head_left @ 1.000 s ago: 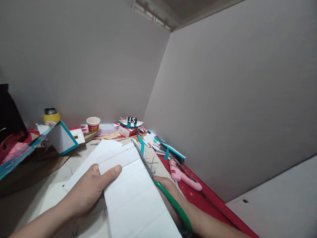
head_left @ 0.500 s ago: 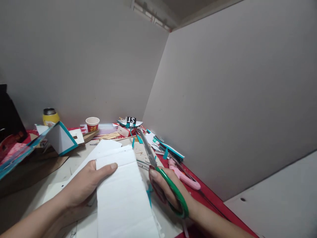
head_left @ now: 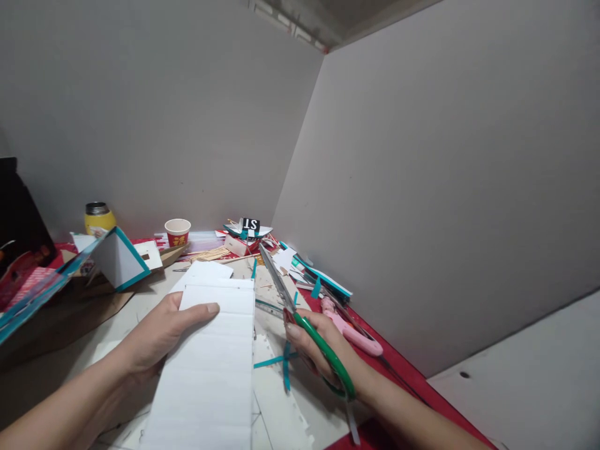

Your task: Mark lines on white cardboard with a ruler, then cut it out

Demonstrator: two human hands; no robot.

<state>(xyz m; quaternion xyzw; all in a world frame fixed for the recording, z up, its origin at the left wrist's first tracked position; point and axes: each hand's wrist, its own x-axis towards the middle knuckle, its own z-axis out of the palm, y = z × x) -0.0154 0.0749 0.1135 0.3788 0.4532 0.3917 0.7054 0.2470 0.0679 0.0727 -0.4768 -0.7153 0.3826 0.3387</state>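
My left hand (head_left: 164, 331) grips a long strip of white cardboard (head_left: 210, 369) by its left edge, thumb on top and the other fingers hidden beneath. Faint crease lines run across the strip. In my right hand (head_left: 323, 350) is a pair of scissors with green handles (head_left: 328, 353); the blades (head_left: 277, 278) point away and up, to the right of the strip and apart from it. Narrow teal strips (head_left: 285, 365) lie on the pale work surface between the strip and my right hand.
A pink-handled tool (head_left: 354, 334) lies on the red cloth (head_left: 407, 375) at right. Behind stand a paper cup (head_left: 177, 233) and a yellow jar (head_left: 99, 219). A teal-edged card structure (head_left: 119, 259) is at left. Scraps and sticks (head_left: 209, 254) crowd the corner by the grey walls.
The white strip has turned, its near end swinging left, which uncovers the teal strips. The scissors remain in my right hand at nearly the same place.
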